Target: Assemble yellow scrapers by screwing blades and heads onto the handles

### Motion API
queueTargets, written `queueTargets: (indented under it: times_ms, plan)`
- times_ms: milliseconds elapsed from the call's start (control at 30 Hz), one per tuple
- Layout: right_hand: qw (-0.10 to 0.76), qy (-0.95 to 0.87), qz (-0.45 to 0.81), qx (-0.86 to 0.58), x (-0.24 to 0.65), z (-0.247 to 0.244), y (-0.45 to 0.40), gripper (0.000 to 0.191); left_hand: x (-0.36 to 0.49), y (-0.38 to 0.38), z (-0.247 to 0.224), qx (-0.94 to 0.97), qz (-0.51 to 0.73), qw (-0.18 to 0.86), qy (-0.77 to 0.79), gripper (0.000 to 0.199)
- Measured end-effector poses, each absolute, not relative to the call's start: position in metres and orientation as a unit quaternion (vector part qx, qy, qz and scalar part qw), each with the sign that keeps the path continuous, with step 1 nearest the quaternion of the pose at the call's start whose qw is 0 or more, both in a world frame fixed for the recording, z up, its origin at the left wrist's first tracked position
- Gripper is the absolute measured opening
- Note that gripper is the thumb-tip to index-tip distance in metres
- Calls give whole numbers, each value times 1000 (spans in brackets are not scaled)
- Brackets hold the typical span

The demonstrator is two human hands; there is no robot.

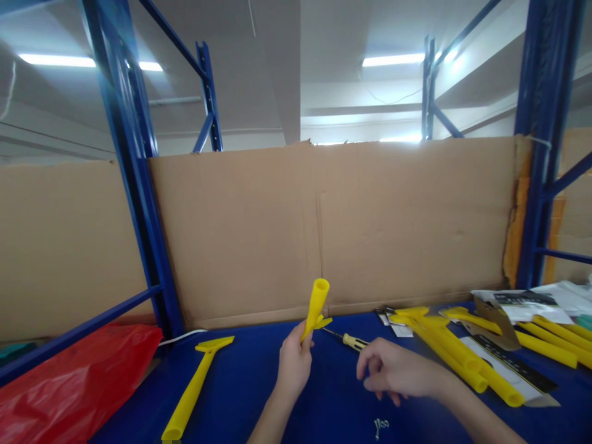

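Observation:
My left hand (296,357) is closed around a yellow scraper-like tool (318,300) with a hollow tube handle, its open end pointing up and its flat head partly hidden by my fingers. To the right, my right hand (400,370) hovers above the table with fingers loosely bent and apart; nothing shows in it. Just beyond it lies a screwdriver (355,342) with a pale yellow and black handle, its shaft pointing left. Several small metal screws (380,425) lie on the table below my right hand. Another yellow scraper-like tool (197,382) rests to the left.
More yellow tools (444,351) are piled at the right, among printed packaging (509,367) and an open cardboard piece (497,320). A red plastic bag (87,376) covers the left side. Cardboard (245,228) walls the back of the blue tabletop (250,394), between blue rack posts (134,185).

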State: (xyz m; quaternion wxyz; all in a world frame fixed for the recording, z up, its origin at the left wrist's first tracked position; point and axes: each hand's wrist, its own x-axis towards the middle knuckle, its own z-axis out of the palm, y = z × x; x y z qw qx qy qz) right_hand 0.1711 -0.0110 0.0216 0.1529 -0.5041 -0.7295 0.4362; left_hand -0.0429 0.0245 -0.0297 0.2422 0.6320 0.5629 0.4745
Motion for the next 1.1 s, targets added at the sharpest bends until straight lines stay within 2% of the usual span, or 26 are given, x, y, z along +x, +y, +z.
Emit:
queueTargets:
  times_ms: [133, 233, 333, 467, 733, 833, 967, 1100]
  plan:
    - [40, -762, 417, -494, 171, 25, -19, 28, -36, 22, -21, 505, 503, 446, 542, 31]
    - [6, -770, 405, -493, 169, 23, -20, 27, -33, 16, -14, 466, 500, 514, 518, 31]
    - [13, -770, 407, -491, 168, 19, -18, 20, -31, 12, -12, 456, 491, 553, 494, 31]
    - [29, -771, 410, -486, 166, 16, -18, 12, -29, 10, -13, 463, 477, 572, 481, 38]
    - [37, -777, 409, -477, 161, 18, -23, 15, -29, 10, -14, 470, 468, 571, 483, 46]
    - [35, -778, 410, -474, 160, 17, -23, 15, -30, 11, -15, 471, 466, 571, 484, 46]
    - [35, -788, 412, -457, 160, 17, -22, 23, -30, 11, -16, 473, 464, 573, 483, 44]
    - [36, -787, 430, -440, 160, 16, -22, 17, -30, 11, -18, 474, 463, 578, 477, 44]
